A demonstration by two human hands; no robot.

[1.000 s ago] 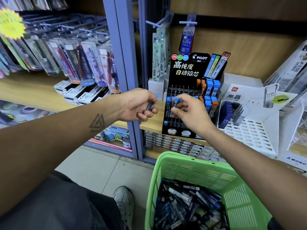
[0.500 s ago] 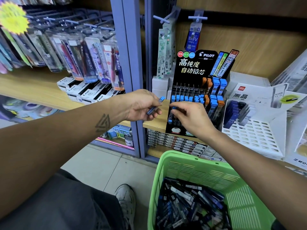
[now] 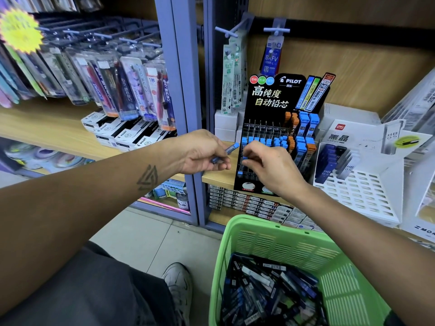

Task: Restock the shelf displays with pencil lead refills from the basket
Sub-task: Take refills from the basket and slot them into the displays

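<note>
Left hand (image 3: 202, 151) grips a blue-capped lead refill tube (image 3: 226, 152), fingers curled round its lower part, cap end sticking up and right toward the black Pilot display rack (image 3: 270, 100). Tube tip sits just short of the rack's left edge.

Right hand (image 3: 273, 168) is at the rack's front left slots, fingers bent and pinching at a blue-capped tube (image 3: 244, 158) there; whether the tube is seated or held free cannot be told. The two hands are near each other, a narrow gap between them.

Rack stands at the front edge of the wooden shelf (image 3: 219, 177), its foot about flush with the lip. Back rows on the right hold blue and orange capped tubes; the upper left slots look open.

White slotted display (image 3: 357, 194) stands just beside the rack on the right, with a few dark tubes at its back.

Green basket (image 3: 266, 236) is below the shelf edge, under the right forearm, holding a loose heap of lead refills (image 3: 266, 292). Bare floor tile (image 3: 141, 234) lies left of the basket, with a shoe (image 3: 177, 283) beside it.
</note>
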